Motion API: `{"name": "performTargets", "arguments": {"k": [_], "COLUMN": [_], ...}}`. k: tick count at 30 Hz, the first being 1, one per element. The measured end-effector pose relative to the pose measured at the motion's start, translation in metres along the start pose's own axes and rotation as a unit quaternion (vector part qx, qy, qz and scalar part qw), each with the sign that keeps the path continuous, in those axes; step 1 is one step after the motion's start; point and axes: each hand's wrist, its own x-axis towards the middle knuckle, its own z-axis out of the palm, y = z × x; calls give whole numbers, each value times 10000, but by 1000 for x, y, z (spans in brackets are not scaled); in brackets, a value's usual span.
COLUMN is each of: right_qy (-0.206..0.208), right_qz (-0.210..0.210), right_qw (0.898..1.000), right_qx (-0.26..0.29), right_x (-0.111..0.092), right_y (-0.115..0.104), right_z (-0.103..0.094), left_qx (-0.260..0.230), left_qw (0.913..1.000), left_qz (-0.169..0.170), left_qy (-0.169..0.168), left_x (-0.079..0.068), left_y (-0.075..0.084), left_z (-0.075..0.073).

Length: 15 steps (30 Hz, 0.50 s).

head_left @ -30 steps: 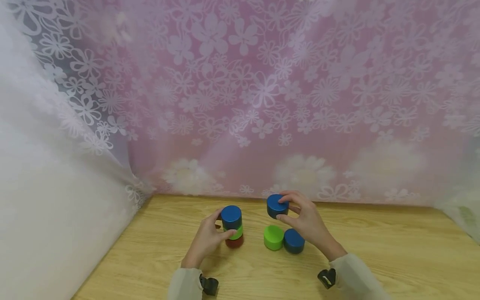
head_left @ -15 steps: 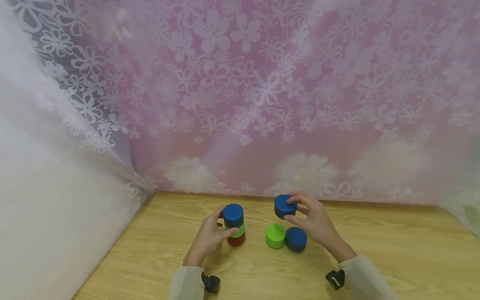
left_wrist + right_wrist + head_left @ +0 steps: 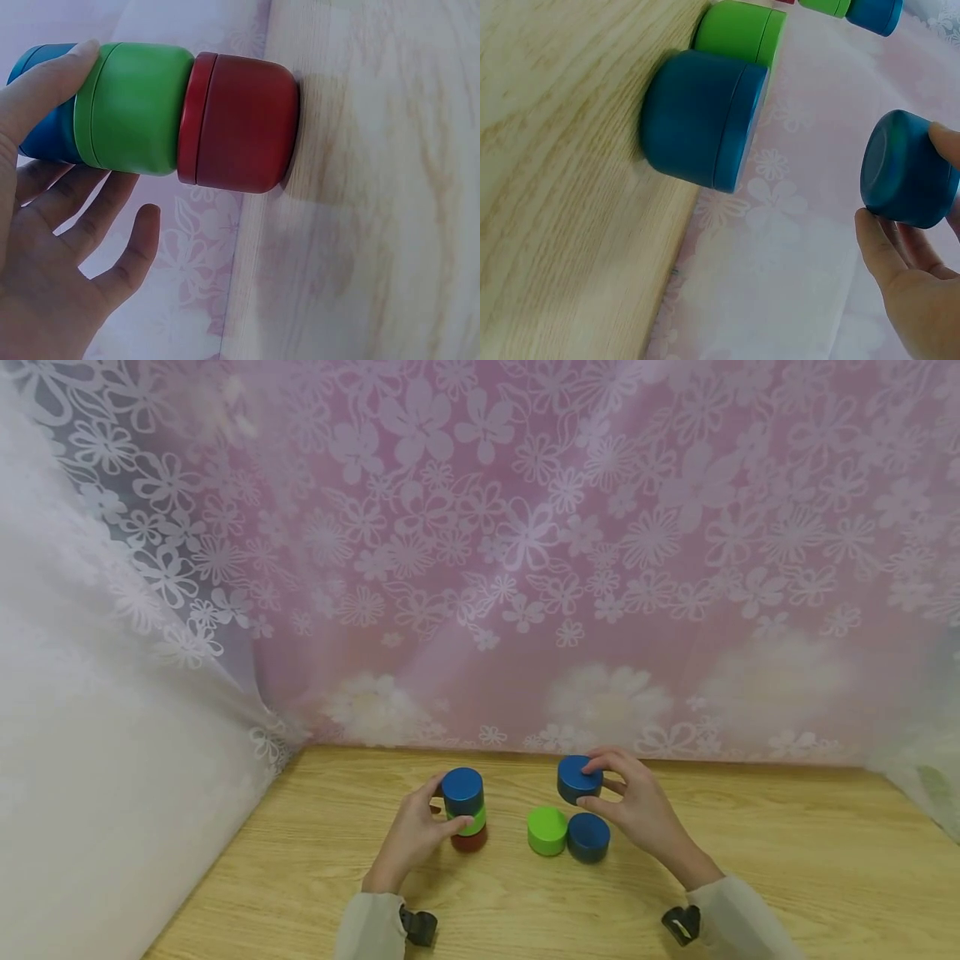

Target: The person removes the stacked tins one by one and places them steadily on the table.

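Observation:
On the table stands a stack of lidded round tins: a red tin (image 3: pixel 244 124) at the bottom, a green tin (image 3: pixel 139 109) in the middle and a blue tin (image 3: pixel 462 790) on top. My left hand (image 3: pixel 415 831) grips the stack around the green and blue tins, thumb across the front and fingers behind. My right hand (image 3: pixel 633 802) holds another blue tin (image 3: pixel 909 169) by its sides, lifted off the table. Below it sit a second green tin (image 3: pixel 547 831) and one more blue tin (image 3: pixel 588 838), side by side.
The wooden table (image 3: pixel 787 852) reaches back to a pink flowered curtain (image 3: pixel 480 568). A white cloth (image 3: pixel 97 710) hangs along the left edge. Both sleeves carry a small black wrist device, the left device (image 3: pixel 418 928) and the right device (image 3: pixel 682 925).
My right hand has shifted a little to the right with the blue tin, now above the standing blue tin. My left hand keeps its grip on the stack.

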Motion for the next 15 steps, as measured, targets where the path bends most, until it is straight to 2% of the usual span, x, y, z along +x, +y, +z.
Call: {"name": "performTargets", "arguments": {"k": [15], "right_qy": [-9], "right_qz": [-148], "right_qw": [9996], "right_qx": [-220], "right_x": [-7], "right_y": [7], "right_z": [-9], "left_qx": [98], "left_qw": [9999], "left_qz": [-27], "left_qy": [12], "left_x": [-1], "left_y": [0], "left_z": [0]}}
